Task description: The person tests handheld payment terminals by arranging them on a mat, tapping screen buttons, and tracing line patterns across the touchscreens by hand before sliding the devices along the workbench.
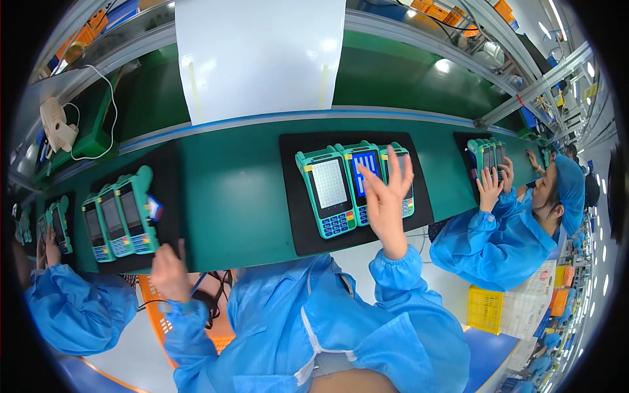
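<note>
Three green handheld payment terminals stand side by side on a black mat in front of me. The left terminal shows a white grid on its screen. Blue and white blocks fill the screen of the middle terminal. Over it and the right terminal is my right hand, fingers spread, partly covering both; whether a fingertip touches the middle screen I cannot tell. My left hand, smeared by motion, is at the bench's front edge, near several similar terminals on the left mat. Its fingers are unclear.
A co-worker at right has both hands on terminals; another person's sleeve is at left. A white sheet hangs behind the green bench. A white device with a cable is at back left, an orange crate below.
</note>
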### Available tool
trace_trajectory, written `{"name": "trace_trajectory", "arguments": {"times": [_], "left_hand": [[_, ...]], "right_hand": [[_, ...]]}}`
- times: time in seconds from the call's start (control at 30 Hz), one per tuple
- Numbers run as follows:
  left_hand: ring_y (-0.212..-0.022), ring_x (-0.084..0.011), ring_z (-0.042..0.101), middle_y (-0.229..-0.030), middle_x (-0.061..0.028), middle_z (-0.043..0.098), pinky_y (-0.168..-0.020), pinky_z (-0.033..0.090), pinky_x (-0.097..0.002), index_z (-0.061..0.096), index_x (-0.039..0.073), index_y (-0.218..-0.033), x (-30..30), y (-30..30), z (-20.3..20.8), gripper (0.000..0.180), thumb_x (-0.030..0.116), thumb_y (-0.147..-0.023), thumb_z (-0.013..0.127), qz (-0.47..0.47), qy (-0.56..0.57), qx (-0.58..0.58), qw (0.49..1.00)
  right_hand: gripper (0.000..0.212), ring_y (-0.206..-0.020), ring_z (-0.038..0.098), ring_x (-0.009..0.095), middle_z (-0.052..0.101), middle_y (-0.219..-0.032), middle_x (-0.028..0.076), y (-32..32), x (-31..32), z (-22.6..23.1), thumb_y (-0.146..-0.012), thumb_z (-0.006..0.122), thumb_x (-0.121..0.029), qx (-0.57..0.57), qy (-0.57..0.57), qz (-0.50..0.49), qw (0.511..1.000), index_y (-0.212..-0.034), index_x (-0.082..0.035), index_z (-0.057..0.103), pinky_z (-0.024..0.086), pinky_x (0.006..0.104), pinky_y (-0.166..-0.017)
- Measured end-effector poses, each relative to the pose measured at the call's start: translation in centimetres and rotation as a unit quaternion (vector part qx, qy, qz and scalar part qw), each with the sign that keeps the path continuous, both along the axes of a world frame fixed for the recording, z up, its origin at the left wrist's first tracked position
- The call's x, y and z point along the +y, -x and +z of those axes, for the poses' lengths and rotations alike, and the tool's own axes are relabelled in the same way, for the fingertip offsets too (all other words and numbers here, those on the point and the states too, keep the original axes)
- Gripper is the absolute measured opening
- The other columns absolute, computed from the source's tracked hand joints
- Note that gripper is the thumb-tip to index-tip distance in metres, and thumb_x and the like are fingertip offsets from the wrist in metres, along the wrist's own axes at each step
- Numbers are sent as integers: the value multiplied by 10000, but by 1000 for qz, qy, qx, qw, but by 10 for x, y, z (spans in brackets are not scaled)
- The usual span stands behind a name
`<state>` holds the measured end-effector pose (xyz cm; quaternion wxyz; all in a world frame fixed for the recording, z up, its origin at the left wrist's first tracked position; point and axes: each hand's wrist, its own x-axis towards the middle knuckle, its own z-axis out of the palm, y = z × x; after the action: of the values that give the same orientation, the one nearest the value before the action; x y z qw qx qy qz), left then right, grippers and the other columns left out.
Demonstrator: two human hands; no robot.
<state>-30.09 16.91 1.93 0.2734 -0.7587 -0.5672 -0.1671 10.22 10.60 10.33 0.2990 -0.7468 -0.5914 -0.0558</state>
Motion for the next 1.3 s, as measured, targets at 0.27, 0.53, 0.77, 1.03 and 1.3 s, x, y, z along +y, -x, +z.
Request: {"name": "trace_trajectory", "arguments": {"times": [0.27, 0.53, 0.77, 1.03, 1.3], "left_hand": [[-598, -215, 558, -806, -143, 608, -476, 461, -286, 656, -50, -848, -54, -136, 29, 464, 403, -905, 573, -157, 73, 42, 984], [-719, -364, 608, -1075, -274, 611, -586, 527, -350, 677, -75, -946, -75, -154, 37, 466, 375, -831, 637, -163, 131, 68, 976], [-777, -295, 676, -1066, -192, 651, -649, 559, -362, 697, 5, -820, -36, -119, 63, 207, 150, -701, 784, -385, 255, -300, 835], [-959, -263, 615, -1084, -126, 621, -809, 500, -350, 668, -12, -843, 46, -12, 43, 85, 51, -809, 713, -72, 14, -383, 921], [-987, -246, 596, -1187, -139, 551, -834, 482, -330, 648, 8, -1103, 81, 76, -47, 292, 244, -947, 578, 86, 57, -379, 920]], "right_hand": [[259, -1402, 105, 465, 274, -1495, 172, 35, 31, -2, -878, 608, -100, -24, 32, 93, 995, -1072, -233, 717, 58, 679, -1071], [241, -1405, 93, 467, 290, -1486, 176, 21, 25, -4, -877, 610, -104, -21, 41, 18, 999, -1052, -224, 725, 35, 699, -1058], [308, -1401, 98, 474, 258, -1502, 180, 15, 3, -16, -870, 607, -62, -33, 75, 14, 997, -1107, -231, 706, 31, 684, -1068], [330, -1406, 82, 472, 247, -1521, 153, 20, -42, -27, -863, 604, -37, -12, 118, -10, 993, -1111, -225, 714, 42, 645, -1082], [355, -1395, 108, 491, 243, -1513, 181, 27, -29, -31, -838, 639, -54, -18, 99, 40, 994, -1115, -269, 697, 58, 695, -1055]]}}
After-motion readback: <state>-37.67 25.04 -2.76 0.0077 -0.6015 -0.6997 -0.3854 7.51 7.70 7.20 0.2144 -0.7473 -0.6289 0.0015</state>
